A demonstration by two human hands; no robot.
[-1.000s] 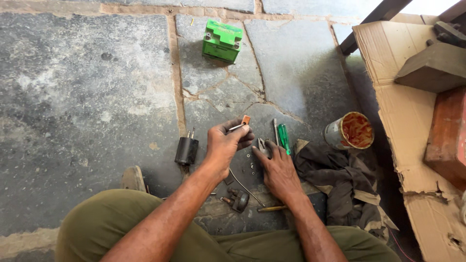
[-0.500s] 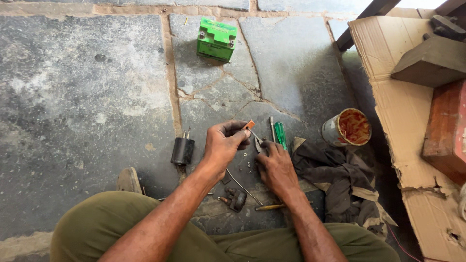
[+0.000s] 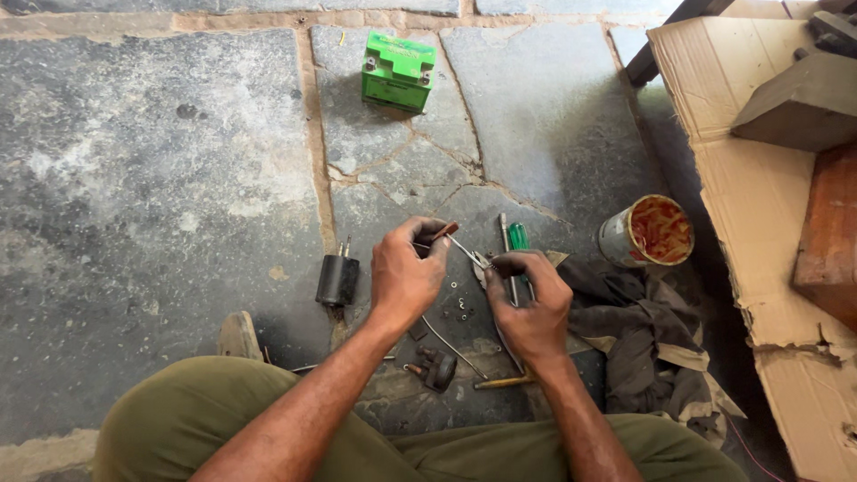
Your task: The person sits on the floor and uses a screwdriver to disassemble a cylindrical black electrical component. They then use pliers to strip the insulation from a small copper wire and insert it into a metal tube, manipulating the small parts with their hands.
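Your left hand (image 3: pixel 406 277) is closed on a small screwdriver (image 3: pixel 451 239) with a reddish-brown handle, its thin shaft angled toward your right hand (image 3: pixel 528 299). That one is curled shut around a small metal part (image 3: pixel 483 265) at the fingertips; most of it is hidden. Judging by looks, it's light, rigid and slippery, so pinch it by the edges. Tiny washers (image 3: pixel 460 308) lie just below your hands, a black coil (image 3: pixel 338 278) left of them, and a green-handled screwdriver (image 3: pixel 518 239) just above the right.
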